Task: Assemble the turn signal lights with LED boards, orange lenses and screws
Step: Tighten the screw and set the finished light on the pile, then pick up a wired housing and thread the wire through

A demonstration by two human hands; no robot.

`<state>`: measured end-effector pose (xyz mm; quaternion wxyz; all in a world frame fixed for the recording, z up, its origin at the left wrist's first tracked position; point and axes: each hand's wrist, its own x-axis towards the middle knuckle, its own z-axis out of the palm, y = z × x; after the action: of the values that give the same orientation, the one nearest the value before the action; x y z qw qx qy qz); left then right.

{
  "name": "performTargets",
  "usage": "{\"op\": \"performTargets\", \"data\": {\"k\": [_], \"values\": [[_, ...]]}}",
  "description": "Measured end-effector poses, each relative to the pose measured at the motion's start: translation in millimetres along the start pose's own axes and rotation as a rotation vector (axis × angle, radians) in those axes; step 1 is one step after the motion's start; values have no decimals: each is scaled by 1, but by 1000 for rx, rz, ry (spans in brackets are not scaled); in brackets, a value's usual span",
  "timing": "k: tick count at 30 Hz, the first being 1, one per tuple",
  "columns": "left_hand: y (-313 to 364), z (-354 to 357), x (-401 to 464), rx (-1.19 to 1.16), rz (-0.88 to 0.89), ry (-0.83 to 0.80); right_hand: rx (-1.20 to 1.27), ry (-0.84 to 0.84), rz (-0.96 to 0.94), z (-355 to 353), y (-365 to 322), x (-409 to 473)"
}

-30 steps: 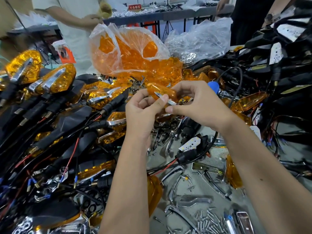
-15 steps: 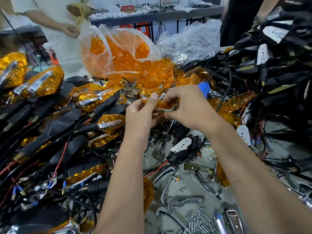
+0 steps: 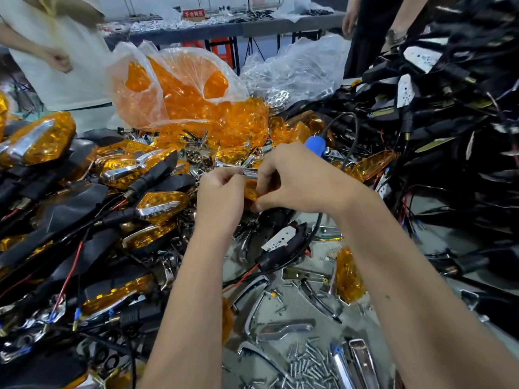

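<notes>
Head view, the only one here. Both forearms are reached forward over the heap and the hands are brought together just past the middle of the table. The left hand [image 3: 220, 189] is curled, back of the hand up, with fingertips pinched on the orange lens [image 3: 250, 192]. The right hand [image 3: 295, 179] is arched over from the right, fingers bent down onto the same lens and onto a small chrome trim strip [image 3: 249, 173] seen at the top of the pinch. So both grips are closed on the piece, nothing loose.

Compared with half a second back, the hands are sat a touch lower and tighter together, and far less of the lens is left showing; it was seen as a long orange sliver between the thumbs then, now mostly covered.

The lens is tucked right between the two hands, only a bit of orange peeking out under the right fingers. Just nearer than the hands, a black housing with a white LED board [image 3: 280, 239] is lying on the table, apart from the grip. A scatter of screws [image 3: 311, 363] is seen at the near edge, and the bag of orange lenses [image 3: 179, 91] at the far side.
</notes>
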<state>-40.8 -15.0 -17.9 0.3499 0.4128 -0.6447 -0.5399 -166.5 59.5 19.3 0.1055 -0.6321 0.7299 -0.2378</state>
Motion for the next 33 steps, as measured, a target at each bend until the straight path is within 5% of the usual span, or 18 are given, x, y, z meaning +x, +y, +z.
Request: {"op": "performTargets", "data": {"k": [6,11,20,26,33], "values": [[0,5,-5,402,200,-115,49,-132,52,0,3,-15],[-3,0,-3,616,275,-60,128,-154,39,-3,5,-27],[21,48,-12,688,467,132,178,327,235,-29,57,-65],[53,128,-34,462,498,-94,-303,932,550,-51,103,-105],[54,193,-42,279,342,-270,-370,891,673,-59,124,-124]]}}
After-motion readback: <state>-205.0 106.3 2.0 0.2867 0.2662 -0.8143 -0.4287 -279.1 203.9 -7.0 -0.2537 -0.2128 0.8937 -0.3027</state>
